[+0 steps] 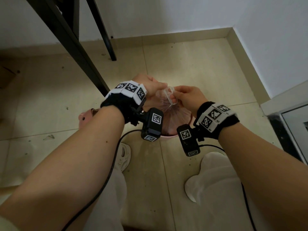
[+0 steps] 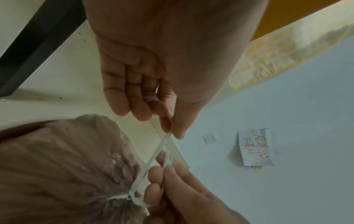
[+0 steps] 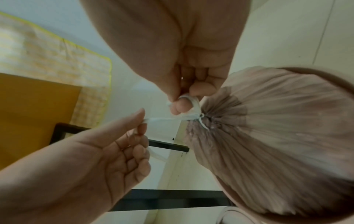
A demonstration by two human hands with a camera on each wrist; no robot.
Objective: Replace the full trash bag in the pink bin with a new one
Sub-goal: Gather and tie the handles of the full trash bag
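Observation:
The pink bin (image 1: 168, 136) stands on the floor between my feet, only its near rim showing. Inside it sits the full translucent trash bag (image 1: 173, 117), its mouth gathered into pleats by a white drawstring (image 1: 171, 95). My left hand (image 1: 164, 86) pinches one strand of the drawstring (image 2: 160, 150) between thumb and forefinger (image 2: 168, 127). My right hand (image 1: 174, 98) grips the other strand, which loops over a fingertip (image 3: 181, 106) close to the knot. Both strands are pulled taut above the bag (image 3: 277, 128). No new bag is in view.
Black table legs (image 1: 80, 52) slant down at the left, close to my left wrist. A pink slipper (image 1: 86, 115) lies left of the bin. A white cabinet (image 1: 291, 117) stands at the right. Wrist-camera cables trail over the tiles. A socket (image 2: 210, 137) and paper note (image 2: 256, 147) are on the wall.

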